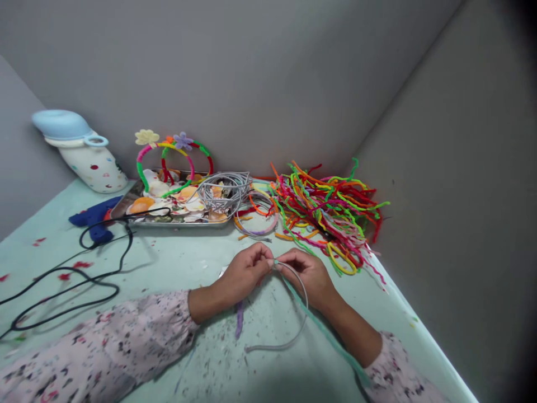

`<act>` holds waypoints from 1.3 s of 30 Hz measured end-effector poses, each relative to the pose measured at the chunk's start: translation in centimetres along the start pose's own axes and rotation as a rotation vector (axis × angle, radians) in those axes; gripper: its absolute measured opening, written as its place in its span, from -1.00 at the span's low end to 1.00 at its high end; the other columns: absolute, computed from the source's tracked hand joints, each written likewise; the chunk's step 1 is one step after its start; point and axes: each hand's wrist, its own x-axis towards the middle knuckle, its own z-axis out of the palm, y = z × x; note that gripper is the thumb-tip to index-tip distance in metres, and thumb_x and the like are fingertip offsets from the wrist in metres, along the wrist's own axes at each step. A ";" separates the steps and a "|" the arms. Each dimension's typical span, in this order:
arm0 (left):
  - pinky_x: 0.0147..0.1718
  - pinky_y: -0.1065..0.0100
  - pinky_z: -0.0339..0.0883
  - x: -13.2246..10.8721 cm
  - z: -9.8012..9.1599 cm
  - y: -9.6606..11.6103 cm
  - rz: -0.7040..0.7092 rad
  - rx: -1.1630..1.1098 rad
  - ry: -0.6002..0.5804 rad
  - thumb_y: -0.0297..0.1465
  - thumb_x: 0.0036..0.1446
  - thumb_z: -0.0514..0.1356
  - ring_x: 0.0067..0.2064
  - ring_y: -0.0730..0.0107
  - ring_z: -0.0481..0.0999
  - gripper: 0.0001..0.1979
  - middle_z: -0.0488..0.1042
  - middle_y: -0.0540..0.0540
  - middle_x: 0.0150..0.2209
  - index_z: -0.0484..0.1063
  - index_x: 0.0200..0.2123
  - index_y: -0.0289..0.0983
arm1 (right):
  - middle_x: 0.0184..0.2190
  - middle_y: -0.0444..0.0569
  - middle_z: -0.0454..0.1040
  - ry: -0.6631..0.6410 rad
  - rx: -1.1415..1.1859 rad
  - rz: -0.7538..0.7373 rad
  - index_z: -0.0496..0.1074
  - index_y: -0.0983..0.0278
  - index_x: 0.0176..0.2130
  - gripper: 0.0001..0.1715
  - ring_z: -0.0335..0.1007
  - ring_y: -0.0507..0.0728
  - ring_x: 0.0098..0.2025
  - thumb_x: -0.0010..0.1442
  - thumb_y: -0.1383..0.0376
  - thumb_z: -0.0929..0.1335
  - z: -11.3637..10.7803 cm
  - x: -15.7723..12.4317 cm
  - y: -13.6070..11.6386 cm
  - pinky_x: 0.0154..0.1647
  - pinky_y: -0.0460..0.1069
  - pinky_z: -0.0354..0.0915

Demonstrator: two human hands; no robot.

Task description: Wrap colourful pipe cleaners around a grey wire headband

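Observation:
My left hand [247,270] and my right hand [309,275] meet over the middle of the table, fingertips pinched close together. Between them they grip one part of a thin grey headband [305,313], whose bare arm curves down and back toward me. A mint-green pipe cleaner [323,329] is pinched at the same spot, a small bit of it showing at the fingertips. Its long tail runs under my right hand and along my right forearm. Below my left hand a short purple fuzzy strip [239,320] sticks out; whether it joins the headband I cannot tell.
At the back, a metal tray [180,225] bears shells, grey headbands [226,187] and two colourful flower-topped hoops [193,154]. Right of it lies a heap of pipe cleaners [327,207]. Leftward are a blue glue gun [98,218], its black cord [121,263] and a white bottle [90,162].

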 end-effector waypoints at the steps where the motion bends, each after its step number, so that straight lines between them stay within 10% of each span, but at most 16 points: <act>1: -0.61 0.50 -0.01 0.0 0.0 0.0 -0.003 0.001 -0.003 -0.33 0.14 0.12 -0.60 0.60 0.14 -0.86 0.21 0.12 -0.59 0.26 -0.35 -0.28 | -0.42 -0.07 0.49 -0.002 -0.019 -0.015 0.50 0.24 -0.32 -0.80 0.39 0.08 -0.37 0.12 0.16 0.40 -0.1 0.0 0.0 -0.34 -0.04 0.30; 20: -0.65 0.54 -0.05 -0.1 0.0 0.0 -0.038 -0.022 -0.030 -0.35 0.11 0.12 -0.62 0.62 0.11 -0.89 0.18 0.14 -0.64 0.28 -0.38 -0.29 | -0.32 -0.01 0.51 -0.020 -0.421 -0.529 0.45 0.25 -0.17 -0.83 0.43 0.07 -0.27 0.21 0.39 0.32 -1.0 -0.3 0.3 -0.26 -0.04 0.34; 39: -0.64 0.53 -0.03 -0.1 0.1 0.2 0.015 -0.001 -0.040 -0.31 0.15 0.11 -0.61 0.61 0.12 -0.86 0.17 0.14 -0.61 0.25 -0.34 -0.27 | -0.29 0.01 0.49 -0.007 -0.518 -0.599 0.41 0.25 -0.15 -0.79 0.43 0.07 -0.23 0.21 0.43 0.29 -1.2 -0.1 0.4 -0.24 -0.04 0.36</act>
